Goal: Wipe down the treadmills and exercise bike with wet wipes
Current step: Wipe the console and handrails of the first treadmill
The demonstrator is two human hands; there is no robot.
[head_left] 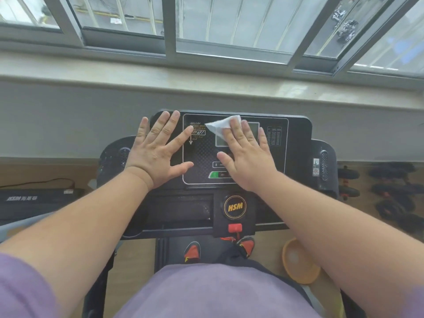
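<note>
The person wears a loose short-sleeved top point(206, 292) in a muted lilac-purple, its soft fabric covering the torso and the left sleeve point(20, 285) ending above the elbow; a sliver of the right sleeve point(415, 304) shows at the frame's corner. Both forearms are bare, with no watch, band or ring on the left hand point(158, 152) or the right hand point(247, 154). Dark trousers point(236, 253) show below the top's hem. The shoes point(192, 251) are orange-red with black trim and yellow accents.
</note>
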